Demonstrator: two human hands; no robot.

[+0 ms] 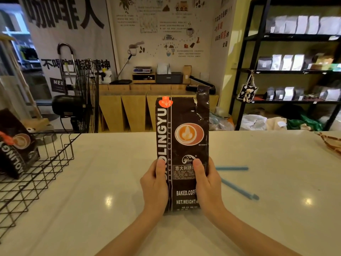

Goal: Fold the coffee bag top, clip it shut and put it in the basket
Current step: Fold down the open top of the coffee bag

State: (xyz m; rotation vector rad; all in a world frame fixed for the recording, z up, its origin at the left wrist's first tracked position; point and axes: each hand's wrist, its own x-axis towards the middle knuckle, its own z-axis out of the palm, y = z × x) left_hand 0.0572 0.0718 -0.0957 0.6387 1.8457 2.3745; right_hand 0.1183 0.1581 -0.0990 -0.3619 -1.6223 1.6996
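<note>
I see the black wire basket (36, 174) at the left edge of the bench (110, 182), cut off by the frame, and it holds 1 dark coffee bag (15, 145) that leans against its far side, an orange clip-like piece near its top. The coffee bag (182, 145) I am working with stands upright at the middle of the bench, near the front edge, and both hands are closed around its lower half: the left hand (156, 187) wraps the left side with the thumb laid on the front, and the right hand (207, 183) wraps the right side the same way. The fingers behind the bag are hidden from me. The bag's top is unfolded; a torn strip sticks up at the right corner, and I cannot tell how wide the mouth gapes. 2 blue sticks (238, 188) of a sealing clip lie on the bench just right of the bag, their near ends hidden behind the right hand. A patterned item (330, 143) at the far right edge is cut off and I cannot make it out. Between bag and basket the bench is bare, and the strip toward me is open too.
</note>
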